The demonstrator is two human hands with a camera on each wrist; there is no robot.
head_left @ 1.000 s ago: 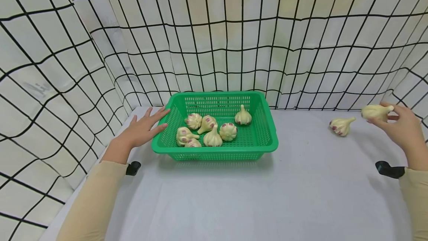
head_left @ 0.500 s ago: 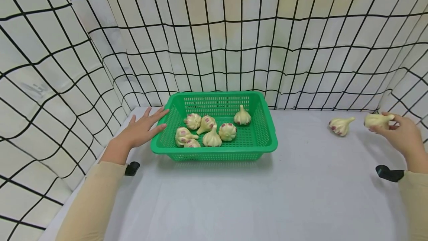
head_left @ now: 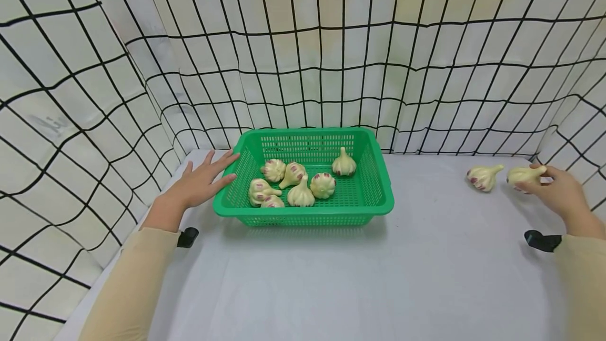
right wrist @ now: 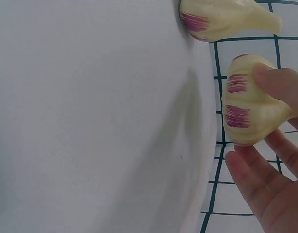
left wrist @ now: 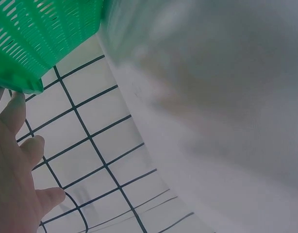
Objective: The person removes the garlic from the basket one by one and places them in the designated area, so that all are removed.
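Note:
At the far right of the head view, my right hand (head_left: 561, 191) holds a cream garlic bulb (head_left: 522, 177) close over the white table. The right wrist view shows thumb and fingers around this bulb (right wrist: 246, 104), with purple streaks on its side. Just left of it, a second garlic bulb (head_left: 483, 178) lies on its side. My left hand (head_left: 196, 186) has its fingers spread, fingertips at the left rim of a green plastic basket (head_left: 303, 211). Several garlic bulbs lie inside, mostly toward the left, with one bulb (head_left: 343, 163) standing at the back right.
A black net (head_left: 312, 72) over white sheeting rises behind the table and along both sides. The white tabletop (head_left: 331, 283) stretches in front of the basket and to its right. Dark wrist straps (head_left: 543, 241) show at both sleeves.
My right hand has lowered the garlic bulb toward the table and brought it nearer the lying bulb, after a small shift to the right. The left hand stays at the basket.

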